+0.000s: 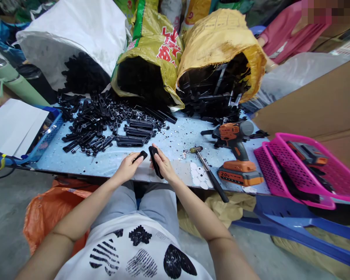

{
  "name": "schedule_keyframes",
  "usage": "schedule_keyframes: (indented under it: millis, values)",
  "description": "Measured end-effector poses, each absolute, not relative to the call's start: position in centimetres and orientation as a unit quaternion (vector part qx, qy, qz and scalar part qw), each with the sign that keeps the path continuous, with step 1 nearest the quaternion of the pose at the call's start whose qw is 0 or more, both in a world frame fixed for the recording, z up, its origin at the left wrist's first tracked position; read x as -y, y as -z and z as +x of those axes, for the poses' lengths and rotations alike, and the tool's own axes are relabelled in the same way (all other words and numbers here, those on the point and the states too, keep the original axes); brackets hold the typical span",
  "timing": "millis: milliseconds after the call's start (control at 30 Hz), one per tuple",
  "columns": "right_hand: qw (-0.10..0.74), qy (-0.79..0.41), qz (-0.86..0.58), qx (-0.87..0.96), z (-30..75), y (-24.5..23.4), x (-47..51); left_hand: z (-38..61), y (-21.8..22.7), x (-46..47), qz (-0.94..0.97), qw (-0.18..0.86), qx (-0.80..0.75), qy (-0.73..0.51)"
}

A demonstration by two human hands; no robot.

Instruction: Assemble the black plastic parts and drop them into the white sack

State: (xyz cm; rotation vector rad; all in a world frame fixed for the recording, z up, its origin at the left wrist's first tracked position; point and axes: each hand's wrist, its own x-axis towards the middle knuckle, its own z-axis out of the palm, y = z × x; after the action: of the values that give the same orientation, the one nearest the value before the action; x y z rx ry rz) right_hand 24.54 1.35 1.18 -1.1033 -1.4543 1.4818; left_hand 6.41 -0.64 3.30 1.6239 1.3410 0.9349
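Note:
My left hand point(127, 168) is closed on a small black plastic part point(140, 156) with a rounded end. Close beside it, my right hand point(163, 162) grips a longer black plastic bar point(155, 161), held slanted above the table's front edge. A narrow gap separates the two parts. Just beyond my hands, several black bars point(134, 140) lie side by side on the blue tabletop point(175, 136). To their left spreads a heap of loose black parts point(90, 124). A hammer point(207, 167) lies to the right of my right hand, by some white round discs point(198, 177).
An orange cordless drill point(236, 147) stands right of the hammer, near pink baskets point(317, 171). Sacks, white point(76, 31), green-yellow point(151, 50) and yellow point(216, 39), open toward me along the back. A blue basket point(51, 130) sits left. Another person's pink sleeve point(288, 31) shows at back right.

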Motion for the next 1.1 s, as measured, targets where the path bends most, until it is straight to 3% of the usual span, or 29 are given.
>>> schedule_keyframes:
  millis: [67,333,600,867,1100]
  values:
    - [0.382,-0.59,-0.437,0.562,24.8,-1.1,-1.4,6.3,-3.6,0.7,0.628,0.432,-0.538,-0.359]
    - [0.377,-0.636,-0.426,0.522,23.6,-1.4,-1.1,6.9,-3.9,0.6,0.688,0.349,-0.522,-0.364]
    - [0.326,-0.502,-0.417,0.684,25.9,-1.8,-1.8,7.3,-3.7,1.3,0.739,0.225,-0.521,-0.362]
    - [0.442,-0.429,-0.443,0.652,23.0,-2.1,0.3,10.4,-3.7,2.0,0.663,0.127,-0.511,-0.532]
    - [0.445,-0.375,-0.464,0.668,21.8,-1.3,1.2,9.6,-3.1,0.8,0.691,0.174,-0.474,-0.517]
